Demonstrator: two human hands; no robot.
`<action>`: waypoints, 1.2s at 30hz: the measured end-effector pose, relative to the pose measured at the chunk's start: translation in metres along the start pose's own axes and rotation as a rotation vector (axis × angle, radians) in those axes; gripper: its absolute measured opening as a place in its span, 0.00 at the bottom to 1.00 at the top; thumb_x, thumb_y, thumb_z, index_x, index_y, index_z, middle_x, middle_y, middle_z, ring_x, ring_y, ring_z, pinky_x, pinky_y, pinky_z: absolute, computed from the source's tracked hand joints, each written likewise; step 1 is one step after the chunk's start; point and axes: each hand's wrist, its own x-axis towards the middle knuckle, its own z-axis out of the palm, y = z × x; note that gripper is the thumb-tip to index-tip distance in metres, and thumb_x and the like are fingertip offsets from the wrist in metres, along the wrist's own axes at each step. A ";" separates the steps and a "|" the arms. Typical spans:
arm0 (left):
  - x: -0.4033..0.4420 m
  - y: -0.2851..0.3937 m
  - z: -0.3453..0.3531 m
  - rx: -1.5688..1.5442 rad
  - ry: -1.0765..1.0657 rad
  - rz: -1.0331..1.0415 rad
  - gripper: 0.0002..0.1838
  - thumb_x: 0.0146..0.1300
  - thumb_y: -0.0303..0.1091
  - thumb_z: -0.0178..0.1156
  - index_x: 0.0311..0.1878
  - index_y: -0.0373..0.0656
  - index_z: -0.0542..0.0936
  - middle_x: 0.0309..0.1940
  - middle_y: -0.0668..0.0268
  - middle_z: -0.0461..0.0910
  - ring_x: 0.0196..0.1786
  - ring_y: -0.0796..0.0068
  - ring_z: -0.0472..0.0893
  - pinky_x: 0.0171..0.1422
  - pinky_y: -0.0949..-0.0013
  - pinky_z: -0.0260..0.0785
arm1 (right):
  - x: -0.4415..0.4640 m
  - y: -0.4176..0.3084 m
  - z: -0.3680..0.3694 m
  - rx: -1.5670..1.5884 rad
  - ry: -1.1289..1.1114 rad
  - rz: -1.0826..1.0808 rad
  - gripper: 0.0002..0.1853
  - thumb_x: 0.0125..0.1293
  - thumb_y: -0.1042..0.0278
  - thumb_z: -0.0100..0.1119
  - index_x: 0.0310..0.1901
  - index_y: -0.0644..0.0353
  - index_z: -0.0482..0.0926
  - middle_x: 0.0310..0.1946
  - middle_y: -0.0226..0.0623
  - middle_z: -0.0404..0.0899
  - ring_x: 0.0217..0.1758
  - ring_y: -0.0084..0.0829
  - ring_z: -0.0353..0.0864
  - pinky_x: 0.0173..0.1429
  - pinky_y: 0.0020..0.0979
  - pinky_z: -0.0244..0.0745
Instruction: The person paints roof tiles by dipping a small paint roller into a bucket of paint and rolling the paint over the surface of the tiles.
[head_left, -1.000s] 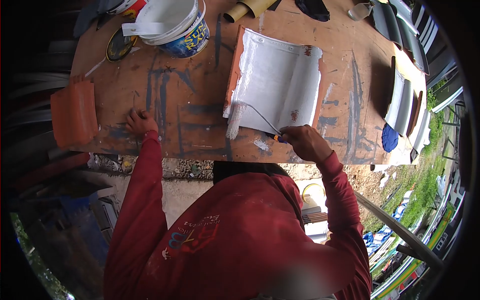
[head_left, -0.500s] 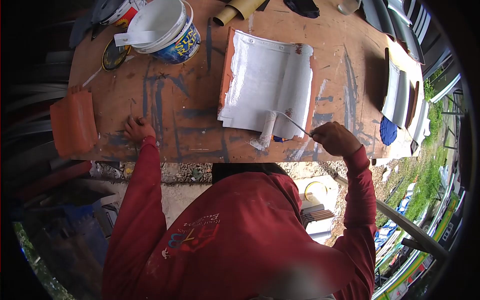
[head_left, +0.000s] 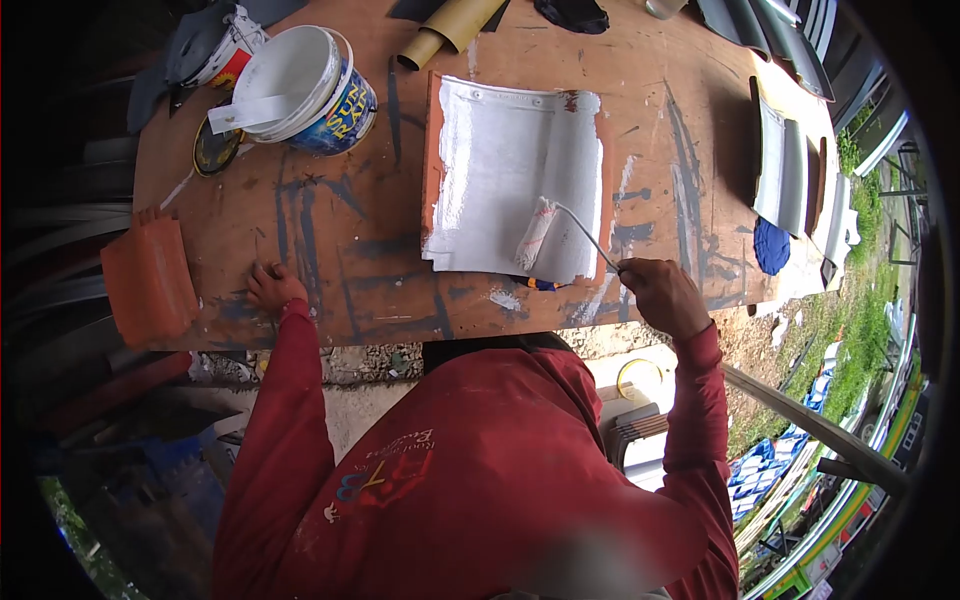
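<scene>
My right hand (head_left: 665, 295) is closed around the handle of a small paint roller (head_left: 537, 235). The roller's white sleeve rests on the lower part of a roof tile (head_left: 500, 180), which is mostly coated in wet white paint. Bare orange clay shows along the tile's left and right edges, and a rusty patch sits at its top right corner. My left hand (head_left: 274, 290) lies on the table near its front edge, fingers apart, holding nothing. An unpainted orange tile (head_left: 150, 277) is to its left.
On the paint-streaked wooden table (head_left: 370, 215) stands a paint bucket (head_left: 340, 120) with a white tub (head_left: 285, 75) in it. A round lid (head_left: 215, 148) lies beside it. Rolled brown paper (head_left: 450, 32) is at the back; grey tiles (head_left: 780, 165) and a blue cloth (head_left: 771, 246) are at right.
The roller has moved up from the tile's bottom edge onto its painted face. A white smear shows on the table where it was. My left hand stays put; the whole view has shifted slightly.
</scene>
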 end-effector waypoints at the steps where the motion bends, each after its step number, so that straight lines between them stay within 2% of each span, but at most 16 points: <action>1: 0.004 -0.002 0.003 0.019 -0.015 0.005 0.26 0.69 0.49 0.57 0.65 0.43 0.79 0.60 0.51 0.77 0.60 0.47 0.74 0.68 0.49 0.63 | -0.010 0.003 0.005 0.021 0.047 0.004 0.12 0.73 0.66 0.59 0.48 0.61 0.87 0.35 0.55 0.86 0.40 0.56 0.87 0.47 0.46 0.79; 2: 0.006 -0.005 0.006 0.011 -0.018 0.020 0.26 0.69 0.49 0.57 0.65 0.43 0.79 0.60 0.51 0.77 0.60 0.47 0.74 0.68 0.49 0.63 | -0.024 0.008 0.007 0.024 0.056 0.018 0.12 0.73 0.66 0.59 0.48 0.61 0.87 0.35 0.55 0.86 0.40 0.56 0.87 0.47 0.46 0.79; 4: 0.002 -0.004 0.004 0.011 0.035 0.020 0.27 0.68 0.48 0.58 0.65 0.45 0.79 0.60 0.52 0.78 0.60 0.48 0.74 0.68 0.49 0.63 | -0.059 0.021 0.001 0.161 0.011 0.196 0.14 0.74 0.65 0.59 0.52 0.64 0.87 0.27 0.48 0.84 0.30 0.43 0.85 0.40 0.41 0.78; 6: 0.001 0.001 0.000 0.017 0.035 0.010 0.27 0.68 0.48 0.58 0.65 0.44 0.79 0.60 0.52 0.78 0.60 0.48 0.74 0.68 0.49 0.63 | -0.093 0.027 0.004 0.296 -0.051 0.441 0.16 0.75 0.65 0.59 0.55 0.67 0.86 0.23 0.40 0.79 0.25 0.27 0.77 0.35 0.34 0.75; 8: 0.002 0.001 -0.001 0.041 -0.001 -0.010 0.27 0.68 0.48 0.58 0.65 0.44 0.79 0.60 0.52 0.78 0.60 0.49 0.74 0.67 0.49 0.64 | -0.116 0.034 0.029 0.426 -0.015 0.485 0.17 0.76 0.66 0.58 0.57 0.69 0.85 0.23 0.34 0.76 0.25 0.20 0.74 0.31 0.30 0.75; 9: 0.002 0.002 -0.003 0.036 0.003 -0.001 0.27 0.68 0.48 0.58 0.65 0.44 0.79 0.60 0.52 0.78 0.60 0.49 0.74 0.67 0.49 0.64 | -0.119 0.026 0.044 0.620 0.007 0.581 0.18 0.77 0.67 0.57 0.61 0.67 0.83 0.23 0.31 0.77 0.25 0.19 0.74 0.28 0.28 0.75; 10: 0.001 0.003 -0.004 0.052 0.003 -0.010 0.26 0.68 0.48 0.58 0.64 0.44 0.79 0.60 0.52 0.78 0.60 0.49 0.74 0.66 0.49 0.64 | -0.116 0.019 0.063 0.709 0.059 0.539 0.18 0.78 0.68 0.56 0.62 0.66 0.82 0.23 0.28 0.76 0.25 0.18 0.74 0.26 0.25 0.75; 12: 0.002 0.003 -0.001 0.057 0.019 -0.008 0.26 0.69 0.49 0.58 0.64 0.44 0.80 0.60 0.52 0.78 0.60 0.49 0.74 0.66 0.48 0.65 | -0.095 0.001 0.092 0.848 0.107 0.552 0.18 0.77 0.69 0.56 0.62 0.67 0.81 0.25 0.34 0.79 0.26 0.21 0.76 0.30 0.29 0.78; 14: 0.002 -0.004 0.009 0.065 0.056 0.008 0.25 0.69 0.48 0.57 0.62 0.43 0.80 0.60 0.52 0.78 0.60 0.48 0.74 0.66 0.48 0.65 | -0.059 0.000 0.116 0.620 0.249 0.421 0.17 0.76 0.68 0.57 0.61 0.69 0.80 0.31 0.45 0.85 0.30 0.33 0.85 0.39 0.37 0.81; 16: 0.003 -0.004 0.007 0.039 0.059 0.023 0.25 0.69 0.48 0.57 0.61 0.42 0.80 0.60 0.52 0.78 0.60 0.48 0.74 0.66 0.48 0.65 | -0.009 -0.005 0.114 0.581 0.353 0.349 0.18 0.76 0.67 0.57 0.60 0.68 0.80 0.38 0.54 0.88 0.41 0.46 0.90 0.49 0.42 0.81; 18: 0.001 -0.002 0.000 0.015 0.062 0.034 0.24 0.69 0.48 0.57 0.61 0.42 0.81 0.60 0.51 0.78 0.60 0.47 0.74 0.66 0.48 0.65 | 0.039 -0.010 0.097 0.544 0.386 0.296 0.17 0.75 0.66 0.57 0.59 0.67 0.81 0.42 0.57 0.88 0.50 0.55 0.88 0.53 0.45 0.80; 22: 0.000 -0.001 -0.002 -0.028 0.059 0.012 0.25 0.68 0.47 0.58 0.61 0.41 0.80 0.60 0.50 0.78 0.60 0.44 0.74 0.66 0.45 0.65 | 0.116 0.001 0.064 0.386 0.543 0.126 0.16 0.74 0.68 0.56 0.57 0.66 0.81 0.45 0.61 0.86 0.50 0.64 0.84 0.54 0.53 0.78; 24: 0.001 0.002 -0.002 -0.041 0.078 -0.001 0.25 0.68 0.47 0.58 0.61 0.41 0.80 0.60 0.49 0.77 0.60 0.43 0.73 0.67 0.45 0.65 | 0.131 0.003 0.053 0.334 0.551 0.089 0.15 0.73 0.68 0.56 0.56 0.66 0.80 0.45 0.63 0.85 0.50 0.65 0.83 0.53 0.53 0.78; 28: -0.005 0.005 -0.014 -0.030 0.044 0.008 0.25 0.67 0.45 0.59 0.63 0.41 0.80 0.59 0.48 0.77 0.60 0.42 0.73 0.67 0.43 0.64 | 0.097 -0.002 0.059 0.309 0.505 0.127 0.14 0.73 0.69 0.57 0.56 0.65 0.80 0.45 0.63 0.85 0.51 0.64 0.84 0.54 0.52 0.79; 30: 0.005 0.015 -0.011 -0.030 0.074 -0.002 0.26 0.67 0.45 0.59 0.63 0.41 0.80 0.59 0.48 0.77 0.60 0.42 0.73 0.67 0.43 0.64 | 0.098 0.002 0.068 0.409 0.483 0.212 0.16 0.71 0.72 0.57 0.58 0.65 0.79 0.46 0.62 0.85 0.51 0.64 0.85 0.54 0.52 0.79; 36: 0.001 0.008 -0.012 -0.016 0.036 -0.003 0.27 0.66 0.45 0.59 0.64 0.40 0.79 0.58 0.48 0.77 0.61 0.43 0.73 0.68 0.42 0.63 | 0.139 -0.009 0.042 0.264 0.595 0.113 0.18 0.68 0.76 0.56 0.59 0.70 0.76 0.47 0.61 0.86 0.50 0.63 0.85 0.54 0.52 0.79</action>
